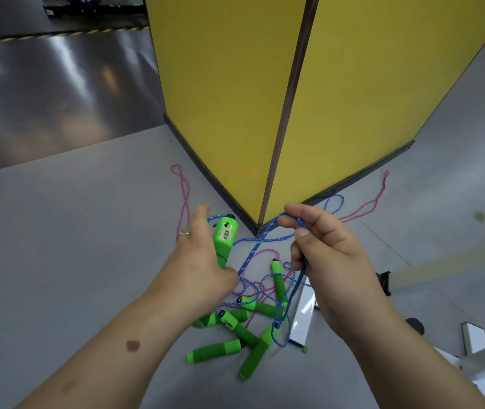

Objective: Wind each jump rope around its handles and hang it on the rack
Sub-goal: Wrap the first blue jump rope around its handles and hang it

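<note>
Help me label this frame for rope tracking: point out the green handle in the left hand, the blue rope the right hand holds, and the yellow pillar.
green handle (225, 235), head view, on its labelled upper end.
blue rope (260, 238), head view, on the taut stretch below the fingers.
yellow pillar (226, 98), head view, on its left face.

Yellow partition (265, 84) blocking ahead; tangled ropes and handles (244, 314) cluttering the centre; grey floor (58, 246) lying open leftward.
</note>
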The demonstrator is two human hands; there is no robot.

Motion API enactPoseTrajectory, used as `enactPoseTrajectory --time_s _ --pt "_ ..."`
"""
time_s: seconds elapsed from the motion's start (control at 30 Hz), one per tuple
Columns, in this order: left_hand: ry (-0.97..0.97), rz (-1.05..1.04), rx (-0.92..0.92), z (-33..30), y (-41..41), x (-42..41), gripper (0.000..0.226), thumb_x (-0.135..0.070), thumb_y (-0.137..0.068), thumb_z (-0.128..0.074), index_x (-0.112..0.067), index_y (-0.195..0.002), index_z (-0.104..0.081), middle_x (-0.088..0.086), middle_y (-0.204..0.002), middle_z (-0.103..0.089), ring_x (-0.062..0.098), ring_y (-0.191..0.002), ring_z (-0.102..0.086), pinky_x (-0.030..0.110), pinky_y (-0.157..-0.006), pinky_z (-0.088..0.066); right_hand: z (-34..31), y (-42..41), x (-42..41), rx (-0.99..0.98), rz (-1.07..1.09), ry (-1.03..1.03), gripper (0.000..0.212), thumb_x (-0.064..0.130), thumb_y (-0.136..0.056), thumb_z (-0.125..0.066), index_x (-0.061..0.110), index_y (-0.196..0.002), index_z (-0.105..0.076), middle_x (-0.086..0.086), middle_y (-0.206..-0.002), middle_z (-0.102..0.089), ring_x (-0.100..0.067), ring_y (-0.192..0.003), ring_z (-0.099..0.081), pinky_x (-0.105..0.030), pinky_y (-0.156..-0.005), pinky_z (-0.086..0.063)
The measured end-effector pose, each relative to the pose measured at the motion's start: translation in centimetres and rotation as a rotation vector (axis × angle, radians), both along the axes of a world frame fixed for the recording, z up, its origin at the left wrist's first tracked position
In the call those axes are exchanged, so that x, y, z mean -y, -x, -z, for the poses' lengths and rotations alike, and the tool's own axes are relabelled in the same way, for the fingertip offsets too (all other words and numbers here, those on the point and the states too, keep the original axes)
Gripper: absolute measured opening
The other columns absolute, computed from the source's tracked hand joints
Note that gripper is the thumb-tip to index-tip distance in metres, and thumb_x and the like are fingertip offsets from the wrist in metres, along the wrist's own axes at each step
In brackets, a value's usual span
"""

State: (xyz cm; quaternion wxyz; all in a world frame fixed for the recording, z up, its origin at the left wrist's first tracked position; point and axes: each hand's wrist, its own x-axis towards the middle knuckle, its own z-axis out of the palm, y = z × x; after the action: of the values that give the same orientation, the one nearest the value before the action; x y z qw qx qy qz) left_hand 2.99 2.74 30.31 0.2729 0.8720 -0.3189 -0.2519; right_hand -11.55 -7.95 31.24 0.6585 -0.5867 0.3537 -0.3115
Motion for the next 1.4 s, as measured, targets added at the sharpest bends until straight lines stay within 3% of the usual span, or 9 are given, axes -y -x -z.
enactPoseTrajectory --time_s 0.23,0.47,0.6,0.7,0.87,1.03,1.17,1.3,1.4 --pt "-0.010 -0.119 0.168 0.1 -1.3 -0.3 0.074 -0.015 -0.090 -0.054 -0.019 -0.155 -0.018 0.015 -0.134 -0.044 0.031 -0.094 -0.044 0.040 -0.083 -0.043 0.0 0.1 -0.2 -0.014 0.104 0.049 0.049 0.001 -0.105 -0.042 0.043 -0.115 -0.065 0.019 -0.115 -0.072 -0.010 -0.060 -0.047 -0.024 -0.059 -0.046" --pt "0.096 -0.163 0.112 -0.3 -1.4 -0.5 0.071 -0.023 -0.087 -0.065 -0.033 -0.147 -0.028 0.004 -0.120 -0.036 0.021 -0.080 -0.052 0.035 -0.076 -0.039 -0.2 0.1 -0.4 -0.050 0.089 0.112 0.058 -0.002 -0.103 -0.041 0.051 -0.120 -0.058 0.034 -0.114 -0.067 -0.008 -0.065 -0.052 -0.026 -0.068 -0.051" --pt "0.203 -0.133 0.217 -0.1 -1.1 -0.4 0.036 -0.015 -0.085 -0.063 -0.018 -0.118 -0.050 0.005 -0.112 -0.045 0.022 -0.081 -0.047 0.035 -0.069 -0.033 0.3 0.1 -0.3 -0.109 0.055 0.093 0.065 -0.002 -0.102 -0.041 0.059 -0.107 -0.064 0.033 -0.094 -0.070 -0.008 -0.065 -0.055 -0.037 -0.075 -0.055" --pt "0.246 -0.134 0.235 -0.4 -0.9 -0.3 0.013 -0.020 -0.083 -0.062 -0.019 -0.091 -0.051 0.005 -0.103 -0.051 0.020 -0.077 -0.054 0.038 -0.063 -0.037 0.5 0.1 -0.4 -0.128 0.013 0.083 0.063 -0.003 -0.102 -0.041 0.055 -0.108 -0.064 0.029 -0.111 -0.070 -0.008 -0.066 -0.057 -0.035 -0.076 -0.055" --pt "0.430 -0.115 -0.405 -1.2 1.2 0.4 0.015 -0.034 -0.082 -0.070 -0.033 -0.093 -0.060 0.002 -0.091 -0.074 0.018 -0.067 -0.075 0.051 -0.073 -0.061 0.6 -0.2 -1.6 -0.162 -0.175 0.123 0.050 -0.005 -0.100 -0.042 0.037 -0.115 -0.065 0.018 -0.106 -0.073 -0.010 -0.064 -0.054 -0.032 -0.066 -0.050" --pt "0.568 -0.186 -0.591 -0.4 2.7 0.9 0.016 -0.020 -0.093 -0.073 -0.027 -0.096 -0.060 -0.015 -0.073 -0.069 0.012 -0.064 -0.068 0.040 -0.066 -0.059 0.7 -0.3 -2.5 -0.175 -0.266 0.102 0.035 -0.006 -0.098 -0.042 0.028 -0.100 -0.053 0.006 -0.087 -0.074 -0.023 -0.063 -0.042 -0.040 -0.059 -0.037" --pt "0.554 -0.244 -0.381 -0.8 1.3 0.9 0.018 -0.009 -0.094 -0.067 -0.024 -0.096 -0.056 -0.006 -0.083 -0.078 0.016 -0.064 -0.073 0.035 -0.057 -0.058 0.1 0.4 -1.5 -0.342 -0.375 0.104 0.023 0.004 -0.096 -0.054 0.025 -0.105 -0.051 0.004 -0.088 -0.077 -0.018 -0.064 -0.052 -0.038 -0.064 -0.047" --pt "0.349 -0.233 0.008 -0.3 -1.5 -0.1 0.015 -0.019 -0.091 -0.065 -0.031 -0.095 -0.057 -0.023 -0.075 -0.072 0.007 -0.065 -0.068 0.032 -0.061 -0.053 -0.2 1.6 0.2 -0.417 -0.426 0.089 0.015 0.009 -0.097 -0.059 0.020 -0.096 -0.069 -0.003 -0.077 -0.075 -0.015 -0.058 -0.053 -0.031 -0.061 -0.046" --pt "0.338 -0.134 -0.135 0.0 -1.1 -0.2 0.012 -0.027 -0.091 -0.070 -0.032 -0.096 -0.060 -0.008 -0.084 -0.075 0.011 -0.066 -0.072 0.037 -0.068 -0.060 -0.1 1.3 0.3 -0.200 -0.220 0.011 0.015 0.007 -0.101 -0.055 0.011 -0.101 -0.070 -0.004 -0.079 -0.073 -0.013 -0.050 -0.046 -0.022 -0.051 -0.042"
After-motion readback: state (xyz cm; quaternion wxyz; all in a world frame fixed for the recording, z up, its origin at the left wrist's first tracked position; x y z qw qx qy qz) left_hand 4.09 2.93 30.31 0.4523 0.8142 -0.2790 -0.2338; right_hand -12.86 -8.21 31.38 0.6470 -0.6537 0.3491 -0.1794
